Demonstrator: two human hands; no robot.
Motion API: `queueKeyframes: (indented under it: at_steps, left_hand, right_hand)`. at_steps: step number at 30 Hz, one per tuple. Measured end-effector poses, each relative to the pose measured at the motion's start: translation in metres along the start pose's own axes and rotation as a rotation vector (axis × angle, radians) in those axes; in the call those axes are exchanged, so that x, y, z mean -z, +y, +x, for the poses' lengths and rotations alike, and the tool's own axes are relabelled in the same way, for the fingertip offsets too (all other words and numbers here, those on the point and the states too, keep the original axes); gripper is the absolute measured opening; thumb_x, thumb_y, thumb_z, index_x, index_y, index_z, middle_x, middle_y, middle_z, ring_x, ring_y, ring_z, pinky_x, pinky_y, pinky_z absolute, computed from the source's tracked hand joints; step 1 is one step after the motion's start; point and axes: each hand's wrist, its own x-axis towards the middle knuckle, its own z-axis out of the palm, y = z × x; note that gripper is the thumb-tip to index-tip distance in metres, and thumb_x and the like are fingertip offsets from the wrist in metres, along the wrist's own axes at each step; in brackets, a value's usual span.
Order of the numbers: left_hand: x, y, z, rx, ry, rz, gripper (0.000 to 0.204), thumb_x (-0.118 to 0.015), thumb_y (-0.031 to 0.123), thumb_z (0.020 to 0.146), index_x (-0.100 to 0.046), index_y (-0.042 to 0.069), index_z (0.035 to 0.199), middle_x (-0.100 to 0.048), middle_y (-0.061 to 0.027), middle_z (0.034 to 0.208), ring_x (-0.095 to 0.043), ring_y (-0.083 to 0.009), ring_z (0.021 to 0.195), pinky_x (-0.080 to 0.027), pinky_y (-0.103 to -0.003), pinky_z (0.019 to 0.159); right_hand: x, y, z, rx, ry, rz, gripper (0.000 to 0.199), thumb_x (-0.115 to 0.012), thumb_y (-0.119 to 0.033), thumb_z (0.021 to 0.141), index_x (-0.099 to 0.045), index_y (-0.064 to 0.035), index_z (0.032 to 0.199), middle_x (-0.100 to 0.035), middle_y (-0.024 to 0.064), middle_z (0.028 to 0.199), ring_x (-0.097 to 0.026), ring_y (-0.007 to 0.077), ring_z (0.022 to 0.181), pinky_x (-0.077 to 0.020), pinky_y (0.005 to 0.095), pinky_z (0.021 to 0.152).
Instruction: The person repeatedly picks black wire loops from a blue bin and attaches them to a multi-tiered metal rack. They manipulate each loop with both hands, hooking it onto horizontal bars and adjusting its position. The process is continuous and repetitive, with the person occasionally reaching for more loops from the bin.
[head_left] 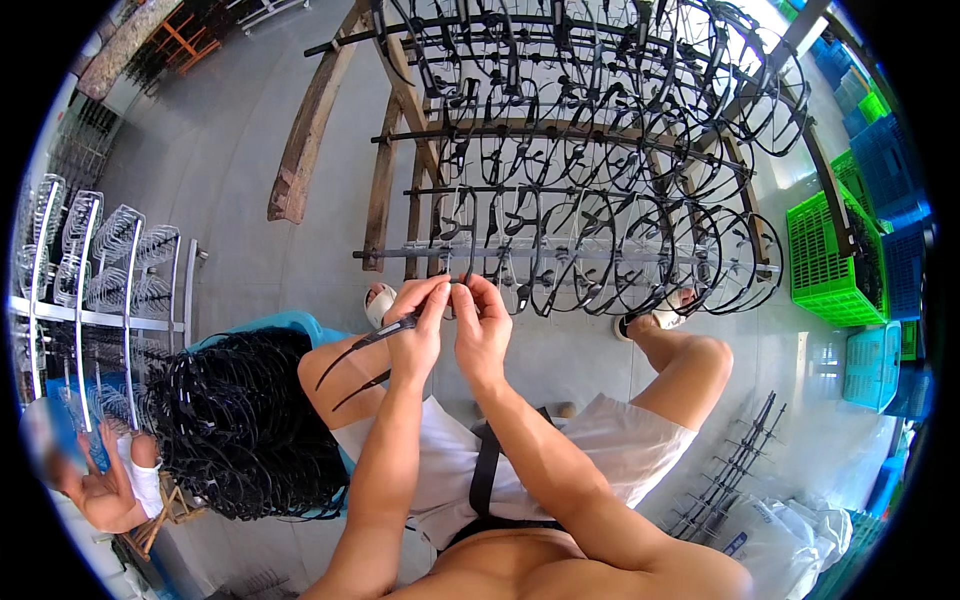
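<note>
In front of the rack, my left hand (415,335) is closed on what looks like a black eyeglass frame (366,342); its two slim arms stick out toward the lower left, over my left thigh. My right hand (482,330) pinches at the other end, its thumb and fingertips close against those of the left. The fingers mostly cover the part between them. Just beyond my fingertips, a grey horizontal bar (400,254) carries a row of looped black frames (590,250). To the left of my leg, a light-blue tub (300,322) is heaped with black frames (250,425).
A wooden rack (300,165) holds several tiers of hanging black frames. Metal racks (130,320) with clear pieces stand at left, near another person (115,475). Green crates (825,255) and blue crates stand at right. A pegged black rod (728,468) lies by a plastic bag (785,545).
</note>
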Motion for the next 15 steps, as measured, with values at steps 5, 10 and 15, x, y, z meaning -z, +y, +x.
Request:
queueKeyframes:
  at_steps: [5, 10, 15]
  left_hand:
    - [0.007, -0.002, 0.006, -0.038, -0.071, 0.076, 0.015, -0.059, 0.011, 0.09, -0.067, -0.002, 0.095, -0.065, -0.0077, 0.089, -0.059, -0.0137, 0.081, -0.046, -0.025, 0.073]
    - [0.05, -0.004, 0.046, -0.1, 0.073, 0.408, 0.02, -0.056, 0.021, 0.092, -0.063, 0.008, 0.106, -0.065, -0.0074, 0.088, -0.061, -0.0166, 0.081, -0.048, -0.029, 0.073]
    - [0.09, -0.043, 0.077, -0.311, -0.277, 0.867, 0.04, -0.069, 0.004, 0.074, -0.059, 0.007, 0.113, -0.05, -0.0154, 0.114, -0.055, -0.0339, 0.098, -0.046, -0.037, 0.083]
  right_hand:
    - [0.004, 0.002, -0.001, -0.001, -0.058, -0.132, 0.031, -0.058, -0.012, 0.091, -0.051, 0.0054, 0.116, -0.06, 0.0101, 0.103, -0.057, 0.0144, 0.091, -0.0467, 0.0263, 0.08]
    - [0.124, -0.13, -0.03, -0.122, -0.937, -0.808, 0.05, -0.057, -0.02, 0.093, -0.039, 0.004, 0.133, -0.049, 0.0199, 0.128, -0.051, 0.0267, 0.115, -0.0417, 0.0348, 0.096]
    - [0.336, -0.284, 0.043, -0.563, -0.131, -1.487, 0.039, -0.059, -0.023, 0.083, -0.056, -0.0077, 0.119, -0.066, 0.0168, 0.095, -0.062, 0.0299, 0.087, -0.049, 0.0363, 0.078]
